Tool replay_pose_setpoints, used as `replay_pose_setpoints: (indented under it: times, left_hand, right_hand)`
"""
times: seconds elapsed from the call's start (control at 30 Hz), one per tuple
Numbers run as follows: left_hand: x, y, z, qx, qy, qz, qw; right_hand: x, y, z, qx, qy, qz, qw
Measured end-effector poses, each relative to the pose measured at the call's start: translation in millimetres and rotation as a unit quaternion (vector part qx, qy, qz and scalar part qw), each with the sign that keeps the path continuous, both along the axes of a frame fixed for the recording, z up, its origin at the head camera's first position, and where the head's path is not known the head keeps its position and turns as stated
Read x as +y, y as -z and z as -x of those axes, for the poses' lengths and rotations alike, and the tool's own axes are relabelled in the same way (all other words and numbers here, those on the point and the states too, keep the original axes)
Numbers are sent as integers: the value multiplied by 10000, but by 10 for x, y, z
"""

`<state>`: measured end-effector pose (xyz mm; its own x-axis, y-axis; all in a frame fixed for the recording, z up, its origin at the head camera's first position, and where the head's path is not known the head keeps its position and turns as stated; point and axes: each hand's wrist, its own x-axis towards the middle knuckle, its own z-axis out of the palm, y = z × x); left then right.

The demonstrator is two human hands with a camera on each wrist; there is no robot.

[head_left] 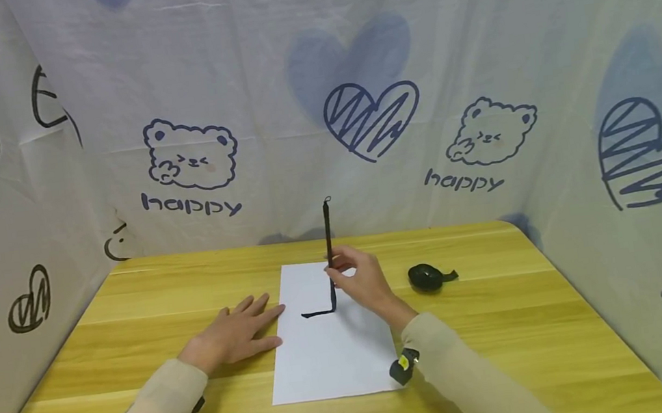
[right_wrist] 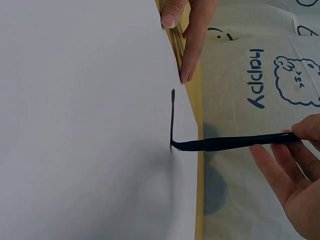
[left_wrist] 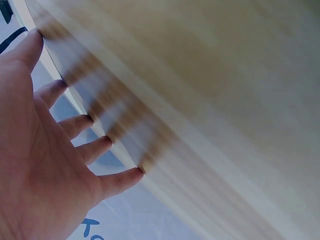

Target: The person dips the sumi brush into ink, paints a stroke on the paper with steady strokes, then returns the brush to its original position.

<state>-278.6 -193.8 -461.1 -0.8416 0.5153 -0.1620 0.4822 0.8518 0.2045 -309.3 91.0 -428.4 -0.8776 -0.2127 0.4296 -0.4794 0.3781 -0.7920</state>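
My right hand [head_left: 364, 284] pinches a dark writing brush [head_left: 327, 234] between thumb and fingers, with its shaft nearly upright. The bent, black brush tip meets a sheet of white paper [head_left: 332, 365] at the right end of a short horizontal ink stroke [head_left: 317, 314]. From the right wrist camera, the brush [right_wrist: 235, 142] and the thin black line [right_wrist: 172, 115] show up close. My left hand [head_left: 232, 334] lies flat with spread fingers, its fingertips at the paper's left edge. In the left wrist view this hand [left_wrist: 42, 150] has its fingertips down on the wood.
A wooden table [head_left: 487, 366] bears the paper. Right of the paper sits a small glossy black rounded object [head_left: 426, 278] with a short stub. A white curtain [head_left: 269, 104] printed with bears and hearts hangs behind and along both sides. Each wrist wears a small dark device [head_left: 404, 365].
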Motion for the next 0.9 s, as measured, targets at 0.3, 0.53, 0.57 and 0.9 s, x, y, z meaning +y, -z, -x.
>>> replay_pose_setpoints:
  times: [0.3, 0.53, 0.57, 0.9]
  left_hand:
    - [-17, 18, 13, 16, -13, -7, 10000]
    - [-23, 34, 24, 55, -4, -11, 10000]
    - [-23, 35, 24, 59, -1, -9, 10000]
    - [-27, 37, 31, 84, -3, -24, 10000]
  right_hand:
    - [84, -2, 12, 93, 83, -110, 9999]
    - [141, 3, 26, 146, 118, -127, 9997]
    - [147, 3, 26, 145, 122, -130, 9997]
    - [184, -9, 40, 76, 142, -105, 9998]
